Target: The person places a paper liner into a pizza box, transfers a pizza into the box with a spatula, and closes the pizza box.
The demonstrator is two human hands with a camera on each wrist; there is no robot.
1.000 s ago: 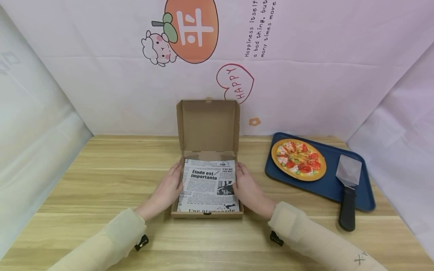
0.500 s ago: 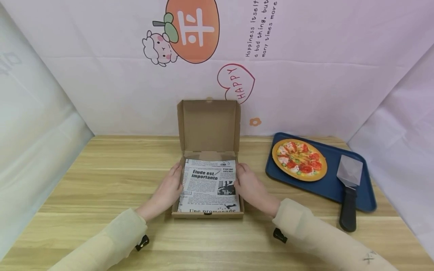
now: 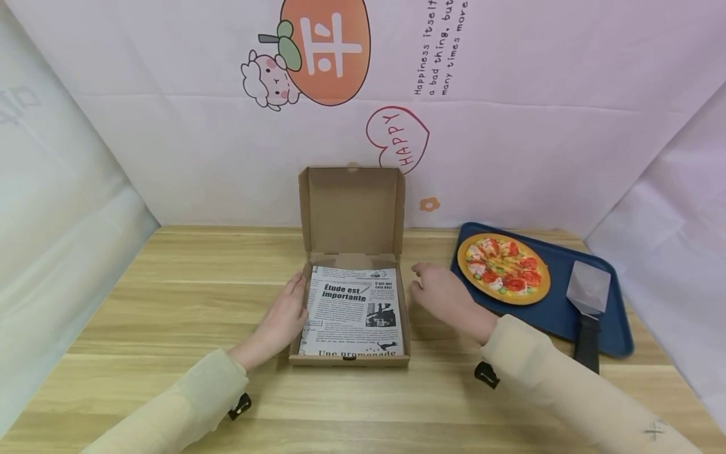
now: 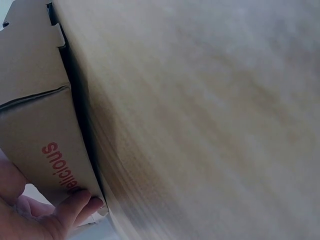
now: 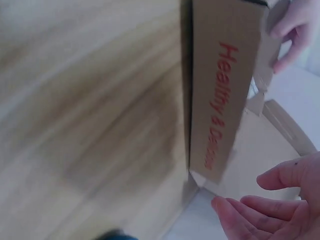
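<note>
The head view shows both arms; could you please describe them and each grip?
A cream fabric left sleeve and matching right sleeve have broad cuffs, small black fittings beneath, and, on the right, a dark mark. Left grip and right grip are gloveless.

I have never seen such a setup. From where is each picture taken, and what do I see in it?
There is no machine here: a person works bare-handed. The wide view comes from a camera worn on the head, looking down; the others from one on each wrist. On the wooden table stands an open cardboard box lined with newspaper-print paper. To its right, a blue tray bears a pizza and a spatula. The left hand grips the box's side; the right hand, apart from the box, holds nothing.
</note>
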